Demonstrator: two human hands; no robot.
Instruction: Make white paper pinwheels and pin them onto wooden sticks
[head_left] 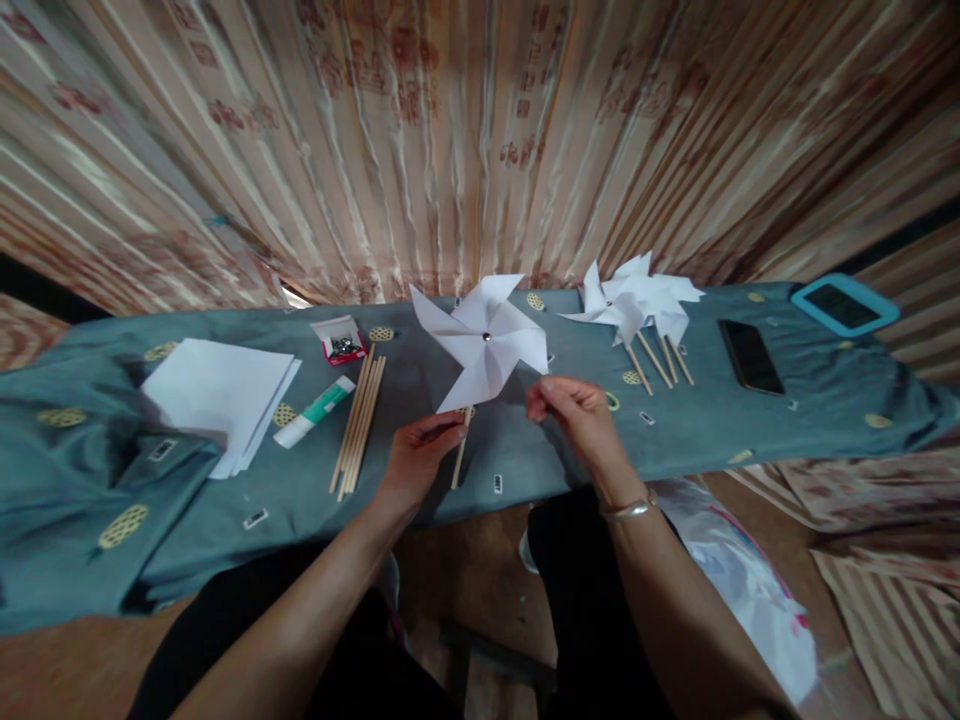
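Observation:
A white paper pinwheel (pixel 491 350) with a metal pin at its centre is raised over the cloth-covered table in front of me. Its wooden stick (pixel 460 462) is pinched between the thumb and fingers of my left hand (pixel 421 455), just below the blades. My right hand (pixel 577 415) hovers by the lower right blade with its fingers curled in; nothing shows in them, and they look apart from the paper. Several finished pinwheels (pixel 634 300) lie overlapping at the back right, their sticks pointing toward me.
Left of the pinwheel lie several wooden sticks (pixel 361 425), a glue stick (pixel 315 411), a small open box of pins (pixel 343 343) and a stack of white paper (pixel 225 390). A phone (pixel 751 356) and a blue-framed tablet (pixel 845 304) rest at the right. Behind hangs a curtain (pixel 465 150).

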